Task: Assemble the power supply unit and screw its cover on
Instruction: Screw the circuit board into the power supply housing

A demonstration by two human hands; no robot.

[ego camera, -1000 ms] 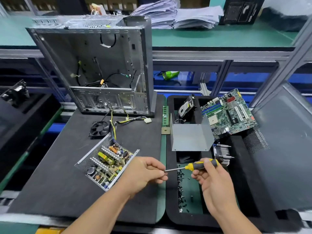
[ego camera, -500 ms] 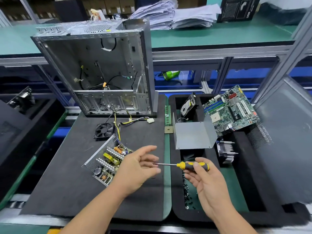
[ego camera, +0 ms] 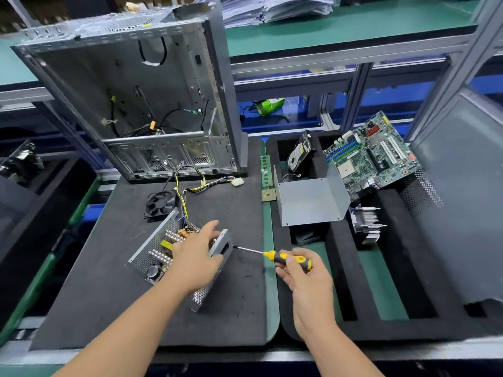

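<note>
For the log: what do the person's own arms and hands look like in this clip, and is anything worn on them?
Two bare forearms enter from the bottom edge. No sleeve shows on either arm as far as the frame reaches. The left hand and right hand have no gloves, and no watch, wrist strap or ring is visible. No markings are apparent.

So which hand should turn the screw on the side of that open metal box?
The right hand, probably. It grips the screwdriver, whose tip already points at the side wall of the power supply unit. The left hand lies over the unit, well placed to steady it.
</note>
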